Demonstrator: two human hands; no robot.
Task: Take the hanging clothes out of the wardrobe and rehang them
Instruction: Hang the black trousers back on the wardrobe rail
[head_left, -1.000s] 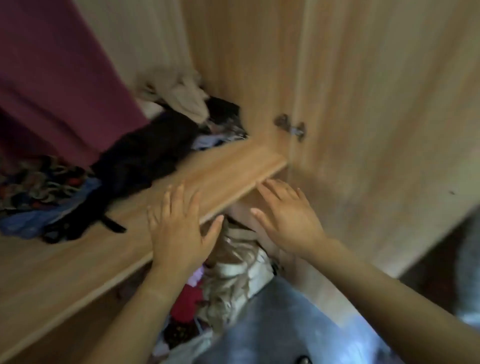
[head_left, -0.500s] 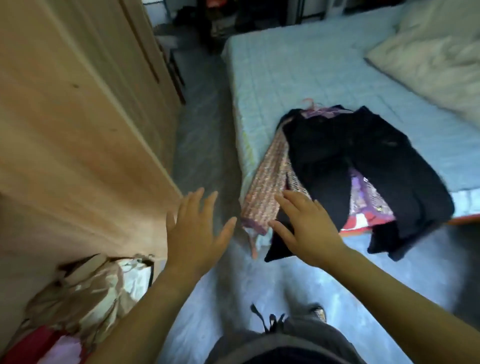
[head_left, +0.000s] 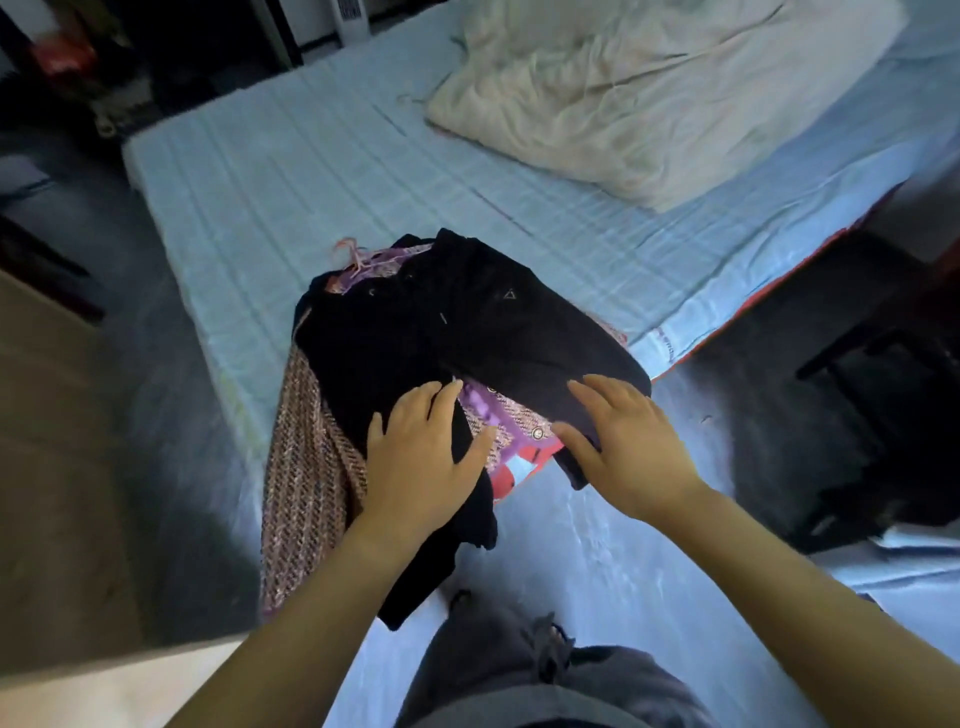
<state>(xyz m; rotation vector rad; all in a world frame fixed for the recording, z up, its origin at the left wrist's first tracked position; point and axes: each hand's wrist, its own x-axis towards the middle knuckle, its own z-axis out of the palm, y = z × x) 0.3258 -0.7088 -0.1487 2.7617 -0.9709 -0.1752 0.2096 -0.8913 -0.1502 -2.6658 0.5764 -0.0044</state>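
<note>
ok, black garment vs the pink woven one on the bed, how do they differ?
The black garment is plain; the pink woven garment has a tweed-like pattern. The black garment tops the pile; the pink woven garment lies beneath, showing at its left. The left hand and right hand are open mostly over the black garment, not the pink woven garment. Both droop off the bed edge.

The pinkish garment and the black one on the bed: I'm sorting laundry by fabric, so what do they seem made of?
Pinkish garment: probably coarse tweed-like woven or knitted cloth, matte, showing flecked zigzag rows. Black garment: soft matte cloth that drapes limply; its weave is too dark to tell.
</note>
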